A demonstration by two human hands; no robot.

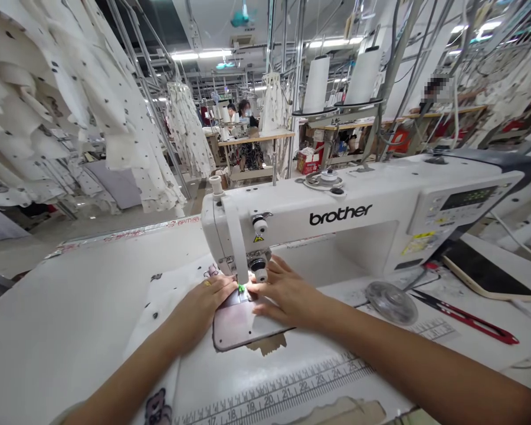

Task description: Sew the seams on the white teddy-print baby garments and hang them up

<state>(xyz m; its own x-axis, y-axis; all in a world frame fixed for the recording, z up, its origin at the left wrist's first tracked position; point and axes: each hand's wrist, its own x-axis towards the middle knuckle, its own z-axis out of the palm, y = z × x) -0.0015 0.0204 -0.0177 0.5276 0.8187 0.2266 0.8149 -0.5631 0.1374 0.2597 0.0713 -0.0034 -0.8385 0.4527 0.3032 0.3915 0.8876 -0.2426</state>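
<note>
Both my hands are flat, pinching nothing. Left hand (203, 304) presses the fabric (168, 295) onto the bench (71, 319); right hand (285, 295) has its fingers stretched out over the plate (236, 324). The fabric's edge sits at the foot (242, 287).

Risk: my fingertips are just beside the foot, so if the machine (358, 218) runs, one could get caught. Uneven pressure could skew the seam.

Snips (469, 319) lie well off to the right.

Containers: none on the bench. Red box (307, 160) far back, can't tell what's in it.

I saw left hand (203, 307) flat on printed white fabric (166, 298), right hand (285, 295) spread over the steel plate (233, 329), both beneath the Brother sewing machine (358, 215)
</note>
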